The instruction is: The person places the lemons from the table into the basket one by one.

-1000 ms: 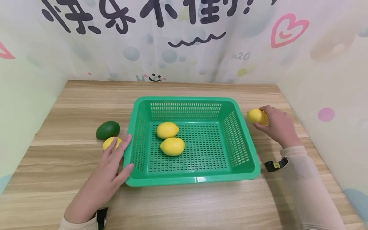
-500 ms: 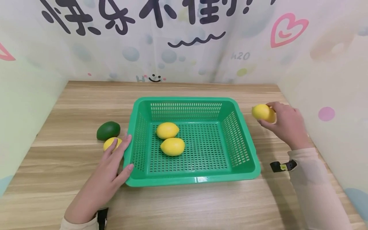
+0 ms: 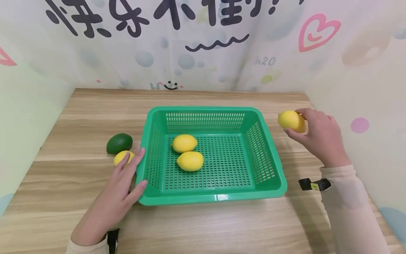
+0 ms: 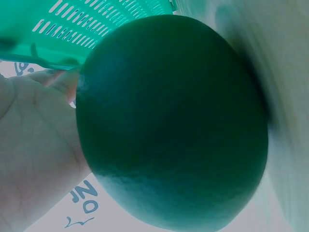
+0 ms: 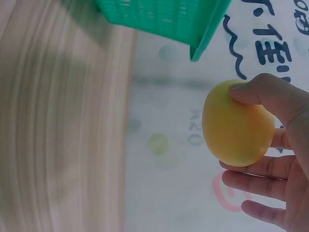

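A green slotted basket (image 3: 212, 197) stands mid-table with two lemons (image 3: 184, 143) (image 3: 190, 161) inside. My right hand (image 3: 295, 123) grips a third lemon (image 3: 288, 120) in the air just right of the basket's far right corner; in the right wrist view the fingers (image 5: 270, 96) curl round that lemon (image 5: 236, 125). My left hand (image 3: 134, 173) lies flat with straight fingers against the basket's left wall, thumb at its front corner. Its fingers touch a small lemon (image 3: 121, 157) on the table. Beside that sits a dark green fruit (image 3: 119, 143), which fills the left wrist view (image 4: 169, 125).
The wooden table (image 3: 203, 225) is walled by printed panels at the back (image 3: 203, 46) and on both sides; the right panel (image 3: 364, 106) stands close to my right hand. Bare wood shows in front of the basket and behind it.
My right hand has lifted the lemon a little higher and further right, away from the basket's rim. The left hand, basket and other fruit have stayed put.
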The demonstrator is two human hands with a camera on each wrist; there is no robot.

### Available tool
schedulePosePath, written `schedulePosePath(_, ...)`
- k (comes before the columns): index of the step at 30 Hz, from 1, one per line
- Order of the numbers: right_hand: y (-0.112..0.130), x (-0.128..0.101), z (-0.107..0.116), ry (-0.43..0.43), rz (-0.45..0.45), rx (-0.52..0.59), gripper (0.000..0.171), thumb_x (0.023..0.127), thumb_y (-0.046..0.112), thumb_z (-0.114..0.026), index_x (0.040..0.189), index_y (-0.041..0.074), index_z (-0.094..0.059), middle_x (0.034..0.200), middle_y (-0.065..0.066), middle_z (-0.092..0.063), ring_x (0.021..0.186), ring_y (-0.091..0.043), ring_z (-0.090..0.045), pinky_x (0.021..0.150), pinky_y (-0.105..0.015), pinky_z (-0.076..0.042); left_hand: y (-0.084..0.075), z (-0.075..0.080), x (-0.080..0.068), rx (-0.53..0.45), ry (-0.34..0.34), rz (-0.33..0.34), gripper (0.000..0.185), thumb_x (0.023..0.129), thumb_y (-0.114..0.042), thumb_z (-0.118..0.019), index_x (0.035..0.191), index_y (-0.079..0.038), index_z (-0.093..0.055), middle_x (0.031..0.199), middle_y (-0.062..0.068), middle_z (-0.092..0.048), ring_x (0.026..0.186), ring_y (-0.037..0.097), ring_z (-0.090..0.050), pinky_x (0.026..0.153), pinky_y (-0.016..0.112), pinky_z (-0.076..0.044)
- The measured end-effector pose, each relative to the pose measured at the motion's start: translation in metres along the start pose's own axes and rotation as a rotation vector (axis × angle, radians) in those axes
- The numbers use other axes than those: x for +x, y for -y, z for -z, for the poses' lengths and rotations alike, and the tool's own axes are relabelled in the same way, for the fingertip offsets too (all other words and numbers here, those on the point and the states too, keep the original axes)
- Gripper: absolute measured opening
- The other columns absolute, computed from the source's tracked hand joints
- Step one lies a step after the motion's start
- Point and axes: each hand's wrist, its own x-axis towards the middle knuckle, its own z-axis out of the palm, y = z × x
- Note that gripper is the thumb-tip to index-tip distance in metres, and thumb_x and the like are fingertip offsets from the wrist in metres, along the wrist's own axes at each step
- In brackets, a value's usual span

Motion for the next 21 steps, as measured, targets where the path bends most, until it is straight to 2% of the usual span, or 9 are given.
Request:
schedulePosePath(9,0.018,0.001,0.012,-0.095,0.039,0.020,0.056,0.077,0.020,-0.087,0.122,-0.004,-0.065,0.106,-0.025,-0.069,0.094,-0.044,-0.060,0.078,-0.057,-0.037,0.000,0.002,0.001,0.003,0.001,0.001,0.073,0.108,-0.029,-0.054,0.167,-0.029,-0.012,0.169,0.012,-0.025,0.154,0.047,-0.007,0.100,0.084,-0.028)
schedulePosePath(15,0.031,0.000,0.019,-0.125,0.086,0.041,0.056,0.076,0.018,-0.088,0.122,-0.005,-0.065,0.106,-0.024,-0.070,0.094,-0.042,-0.061,0.081,-0.058,-0.038,0.000,0.002,0.001,0.011,-0.001,-0.010,0.073,0.107,-0.029,-0.054,0.167,-0.027,-0.012,0.168,0.015,-0.026,0.154,0.049,-0.009,0.100,0.084,-0.029)
schedulePosePath(21,0.038,0.000,0.028,-0.151,0.081,0.043,0.053,0.077,0.017,-0.086,0.120,-0.004,-0.065,0.102,-0.022,-0.069,0.090,-0.039,-0.060,0.076,-0.053,-0.036,0.000,0.002,0.001,0.002,0.002,-0.010,0.073,0.108,-0.028,-0.054,0.167,-0.027,-0.012,0.168,0.014,-0.024,0.154,0.049,-0.009,0.100,0.084,-0.028)
